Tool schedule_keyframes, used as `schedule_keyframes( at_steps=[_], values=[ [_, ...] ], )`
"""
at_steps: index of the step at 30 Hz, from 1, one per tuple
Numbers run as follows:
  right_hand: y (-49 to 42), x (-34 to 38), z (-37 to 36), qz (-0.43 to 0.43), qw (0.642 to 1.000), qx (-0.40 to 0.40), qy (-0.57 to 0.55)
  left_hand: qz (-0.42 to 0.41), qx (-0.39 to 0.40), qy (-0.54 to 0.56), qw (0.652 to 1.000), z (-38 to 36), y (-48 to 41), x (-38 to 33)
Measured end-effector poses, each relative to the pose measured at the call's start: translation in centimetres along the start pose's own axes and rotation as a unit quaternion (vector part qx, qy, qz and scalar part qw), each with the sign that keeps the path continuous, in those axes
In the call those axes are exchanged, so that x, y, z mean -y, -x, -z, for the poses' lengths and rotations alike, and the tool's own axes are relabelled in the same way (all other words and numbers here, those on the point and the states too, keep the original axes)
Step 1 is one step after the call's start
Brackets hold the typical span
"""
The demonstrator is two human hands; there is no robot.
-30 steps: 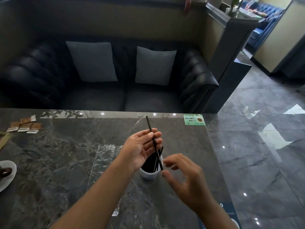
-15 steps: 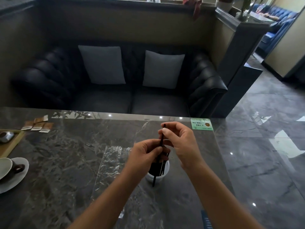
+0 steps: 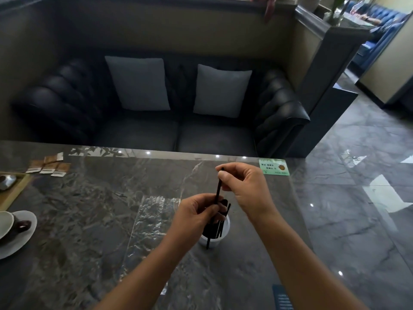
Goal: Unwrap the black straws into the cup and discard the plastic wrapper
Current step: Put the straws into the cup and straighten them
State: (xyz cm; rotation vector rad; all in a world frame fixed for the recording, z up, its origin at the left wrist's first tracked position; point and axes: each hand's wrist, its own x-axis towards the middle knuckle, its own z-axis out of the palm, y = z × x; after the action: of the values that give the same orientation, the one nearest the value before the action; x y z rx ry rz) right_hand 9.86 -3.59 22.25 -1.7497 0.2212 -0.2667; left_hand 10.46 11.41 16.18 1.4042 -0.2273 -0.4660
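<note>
A small white cup (image 3: 224, 231) stands on the dark marble table and holds several black straws (image 3: 220, 229). One long black straw (image 3: 217, 191) stands nearly upright in front of the cup. My right hand (image 3: 244, 189) pinches its top end. My left hand (image 3: 196, 218) grips its middle, just left of the cup and partly covering the rim. The straw's lower tip shows below the cup's front wall. A clear crinkled plastic wrapper (image 3: 149, 222) lies flat on the table to the left of my left hand.
A white cup and saucer (image 3: 20, 233) sit at the left table edge, with a wooden tray (image 3: 13, 193) and several brown sachets (image 3: 48, 167) behind. A green card (image 3: 273, 167) lies at the far right corner. A dark sofa with two grey cushions stands beyond the table.
My right hand rose from beside the cup and took the straw's top end. The straw went from leaning back to nearly upright, with my left hand closing around its middle.
</note>
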Motion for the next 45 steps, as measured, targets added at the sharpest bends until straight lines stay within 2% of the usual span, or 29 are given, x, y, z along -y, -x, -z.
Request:
schedule_keyframes(
  at_steps=[10, 18, 22, 26, 29, 34, 38, 45],
  values=[
    [-1.0, -1.0, 2.5, -0.027, 0.997, -0.05, -0.05, 0.076, 0.015, -0.037, 0.996, 0.2, 1.7, 4.9],
    [-1.0, -3.1, 3.7, -0.034, 0.989, -0.118, -0.083, 0.103, -0.023, -0.054, 0.993, 1.7, 1.4, 6.5],
    [-0.5, -5.1, 4.3, -0.018, 0.984, -0.17, -0.047, 0.089, -0.055, -0.124, 0.987, 3.4, 1.0, 7.3],
    [0.6, -8.1, 3.9, -0.023, 0.981, -0.188, 0.032, 0.079, -0.11, -0.163, 0.977, 4.7, 0.3, 8.2],
    [1.5, -10.4, 3.2, -0.035, 0.981, -0.178, 0.075, 0.082, -0.108, -0.187, 0.973, 5.2, -0.5, 8.9],
    [2.4, -12.5, 1.9, 0.024, 0.97, -0.15, 0.19, 0.067, -0.062, -0.217, 0.972, 4.9, -2.0, 9.4],
    [2.5, -13.6, 1.0, 0.03, 0.957, -0.104, 0.271, 0.082, -0.049, -0.229, 0.969, 4.0, -3.2, 9.4],
    [2.4, -15.1, -0.1, -0.006, 0.959, -0.074, 0.274, 0.105, -0.028, -0.227, 0.968, 4.1, -4.6, 10.1]
  ],
)
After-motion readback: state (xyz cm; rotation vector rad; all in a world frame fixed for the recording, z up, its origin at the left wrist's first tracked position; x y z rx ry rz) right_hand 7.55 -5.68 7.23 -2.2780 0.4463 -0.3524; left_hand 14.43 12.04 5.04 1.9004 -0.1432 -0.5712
